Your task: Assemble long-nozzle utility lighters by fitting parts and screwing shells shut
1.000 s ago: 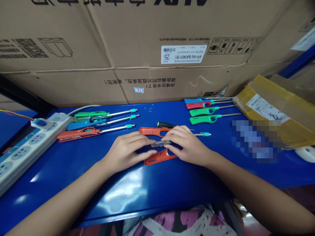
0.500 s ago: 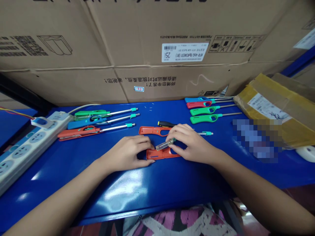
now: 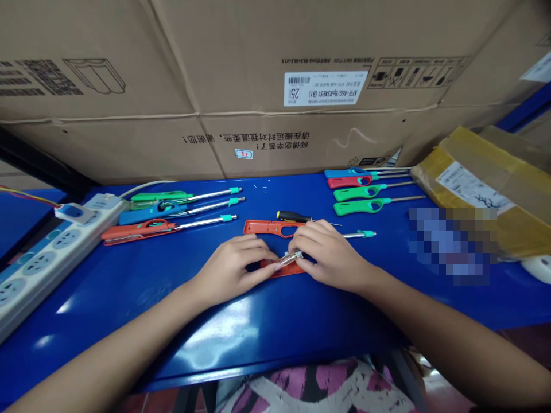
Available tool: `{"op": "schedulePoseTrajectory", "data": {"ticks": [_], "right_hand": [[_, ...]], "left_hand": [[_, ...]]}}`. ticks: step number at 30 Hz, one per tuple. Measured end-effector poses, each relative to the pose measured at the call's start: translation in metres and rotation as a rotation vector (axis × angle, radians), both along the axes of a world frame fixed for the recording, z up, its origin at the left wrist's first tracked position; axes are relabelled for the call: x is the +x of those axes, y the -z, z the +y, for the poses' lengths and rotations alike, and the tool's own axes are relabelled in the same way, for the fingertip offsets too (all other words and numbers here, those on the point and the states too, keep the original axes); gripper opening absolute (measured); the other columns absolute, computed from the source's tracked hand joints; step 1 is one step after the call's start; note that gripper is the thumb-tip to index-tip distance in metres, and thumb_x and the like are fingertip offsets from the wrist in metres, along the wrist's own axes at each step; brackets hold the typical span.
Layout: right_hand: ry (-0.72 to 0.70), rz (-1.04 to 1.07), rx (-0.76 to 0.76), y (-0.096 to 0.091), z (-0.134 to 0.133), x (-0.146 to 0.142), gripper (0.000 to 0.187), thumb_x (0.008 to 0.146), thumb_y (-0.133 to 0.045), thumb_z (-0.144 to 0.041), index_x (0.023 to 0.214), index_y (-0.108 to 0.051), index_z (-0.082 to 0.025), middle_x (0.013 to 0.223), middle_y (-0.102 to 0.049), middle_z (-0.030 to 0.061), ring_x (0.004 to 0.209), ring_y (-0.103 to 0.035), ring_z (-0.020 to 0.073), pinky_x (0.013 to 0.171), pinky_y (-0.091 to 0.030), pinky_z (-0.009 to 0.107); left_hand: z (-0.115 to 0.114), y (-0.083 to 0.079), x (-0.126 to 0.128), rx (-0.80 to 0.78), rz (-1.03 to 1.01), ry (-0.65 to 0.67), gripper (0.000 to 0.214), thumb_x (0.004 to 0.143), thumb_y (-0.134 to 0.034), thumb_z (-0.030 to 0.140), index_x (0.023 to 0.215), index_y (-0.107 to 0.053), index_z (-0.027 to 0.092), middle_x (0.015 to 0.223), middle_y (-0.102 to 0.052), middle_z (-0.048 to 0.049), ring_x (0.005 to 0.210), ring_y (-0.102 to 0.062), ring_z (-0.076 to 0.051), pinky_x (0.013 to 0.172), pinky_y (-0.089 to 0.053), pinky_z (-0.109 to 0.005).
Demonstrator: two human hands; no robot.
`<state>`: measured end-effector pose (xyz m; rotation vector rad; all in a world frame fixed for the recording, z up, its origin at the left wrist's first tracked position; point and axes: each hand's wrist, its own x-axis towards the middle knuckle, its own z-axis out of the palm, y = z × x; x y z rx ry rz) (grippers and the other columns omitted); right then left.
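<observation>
The small clear lighter fuel tank (image 3: 287, 260) slants over the lower orange lighter shell half (image 3: 293, 268), which lies on the blue table. My right hand (image 3: 329, 252) pinches the tank's right end. At its left end, my left hand (image 3: 239, 265) closes thumb and fingertips round the tank. Both hands partly cover the lower shell. Just behind lies the other orange shell half (image 3: 261, 228), open side up. A black and yellow screwdriver (image 3: 295, 217) rests beyond it. From behind my right hand sticks out a metal lighter tube (image 3: 355, 235) with a teal collar.
Several opened lighters, one of them orange (image 3: 140, 230), lie at the left beside a white power strip (image 3: 55, 246). Whole lighters, including a green one (image 3: 357, 207), are lined up at the back right near a taped carton (image 3: 477, 189). A large cardboard box (image 3: 241, 132) stands behind.
The fuel tank has come down closer to the lower shell half. My left hand has moved right, from the shell's edge to the tank's left end.
</observation>
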<state>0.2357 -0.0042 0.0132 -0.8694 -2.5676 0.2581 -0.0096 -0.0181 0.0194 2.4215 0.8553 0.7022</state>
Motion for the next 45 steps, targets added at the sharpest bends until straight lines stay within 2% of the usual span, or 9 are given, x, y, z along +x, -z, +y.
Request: {"op": "schedulePoseTrajectory", "data": {"ticks": [4, 7, 11, 13, 16, 18, 25, 33, 45], "right_hand": [[-0.016, 0.031, -0.029, -0.002, 0.0, 0.001, 0.002, 0.093, -0.06, -0.02, 0.093, -0.062, -0.021, 0.1, -0.068, 0.0049, 0.097, -0.058, 0.0208, 0.088, -0.036, 0.036], [-0.06, 0.049, -0.077, -0.004, -0.001, 0.001, 0.011, 0.094, -0.062, -0.03, 0.102, -0.064, -0.021, 0.104, -0.071, 0.0048, 0.102, -0.061, 0.0209, 0.095, -0.036, 0.038], [-0.07, 0.052, -0.118, -0.004, -0.002, 0.001, 0.012, 0.096, -0.06, -0.027, 0.105, -0.066, -0.022, 0.105, -0.072, 0.0041, 0.103, -0.062, 0.0198, 0.096, -0.036, 0.038], [-0.058, 0.06, -0.141, -0.005, -0.003, 0.001, 0.01, 0.094, -0.062, -0.025, 0.101, -0.068, -0.022, 0.103, -0.071, 0.0035, 0.101, -0.061, 0.0198, 0.094, -0.036, 0.038], [-0.04, 0.081, -0.167, -0.005, -0.005, 0.001, 0.009, 0.091, -0.063, -0.024, 0.098, -0.068, -0.022, 0.101, -0.071, 0.0036, 0.1, -0.061, 0.0207, 0.092, -0.036, 0.038], [-0.051, 0.086, -0.18, -0.005, -0.005, 0.001, 0.008, 0.091, -0.063, -0.024, 0.096, -0.068, -0.022, 0.099, -0.072, 0.0038, 0.099, -0.061, 0.0208, 0.092, -0.036, 0.039], [-0.063, 0.09, -0.173, 0.003, -0.006, -0.004, 0.007, 0.091, -0.062, -0.025, 0.094, -0.068, -0.023, 0.096, -0.07, 0.0036, 0.098, -0.06, 0.0211, 0.09, -0.037, 0.038], [-0.094, 0.028, -0.172, 0.002, -0.006, -0.002, 0.02, 0.089, -0.069, -0.041, 0.095, -0.069, -0.022, 0.1, -0.07, 0.003, 0.1, -0.059, 0.0217, 0.095, -0.035, 0.041], [-0.134, -0.012, -0.216, -0.009, -0.003, 0.007, 0.01, 0.093, -0.064, -0.025, 0.1, -0.071, -0.023, 0.105, -0.067, 0.0031, 0.105, -0.058, 0.0188, 0.1, -0.034, 0.04]], "left_hand": [[0.003, 0.0, -0.004, 0.082, 0.04, -0.016, 0.02, 0.099, -0.06, 0.033, 0.099, -0.075, 0.02, 0.091, -0.076, -0.0046, 0.082, -0.069, -0.017, 0.079, -0.052, -0.032], [0.006, -0.001, -0.008, 0.16, 0.088, -0.008, 0.02, 0.1, -0.058, 0.033, 0.1, -0.074, 0.021, 0.091, -0.077, -0.0036, 0.083, -0.07, -0.016, 0.076, -0.05, -0.031], [0.008, -0.004, -0.013, 0.219, 0.137, 0.03, 0.019, 0.1, -0.057, 0.032, 0.103, -0.073, 0.021, 0.094, -0.077, -0.0029, 0.085, -0.069, -0.017, 0.075, -0.047, -0.031], [0.008, -0.006, -0.014, 0.205, 0.173, 0.04, 0.022, 0.096, -0.063, 0.041, 0.103, -0.073, 0.022, 0.095, -0.077, -0.0032, 0.087, -0.068, -0.019, 0.077, -0.047, -0.033], [0.009, -0.009, -0.016, 0.155, 0.265, 0.048, 0.046, 0.082, -0.073, 0.057, 0.111, -0.071, 0.022, 0.106, -0.075, -0.0053, 0.096, -0.067, -0.024, 0.083, -0.047, -0.036], [0.009, -0.01, -0.016, 0.134, 0.316, 0.054, 0.052, 0.078, -0.075, 0.058, 0.116, -0.07, 0.022, 0.111, -0.073, -0.006, 0.099, -0.067, -0.025, 0.084, -0.047, -0.037], [0.01, -0.006, -0.016, 0.083, 0.324, 0.058, 0.024, 0.087, -0.068, 0.038, 0.105, -0.072, 0.023, 0.101, -0.073, -0.0029, 0.091, -0.067, -0.02, 0.082, -0.047, -0.035], [0.01, -0.006, -0.017, 0.075, 0.335, 0.043, 0.025, 0.086, -0.07, 0.039, 0.104, -0.071, 0.022, 0.102, -0.073, -0.0026, 0.093, -0.067, -0.022, 0.084, -0.046, -0.037], [0.01, -0.007, -0.016, 0.064, 0.346, 0.016, 0.025, 0.084, -0.07, 0.042, 0.098, -0.068, 0.021, 0.094, -0.071, -0.0013, 0.086, -0.065, -0.02, 0.079, -0.044, -0.035]]}}
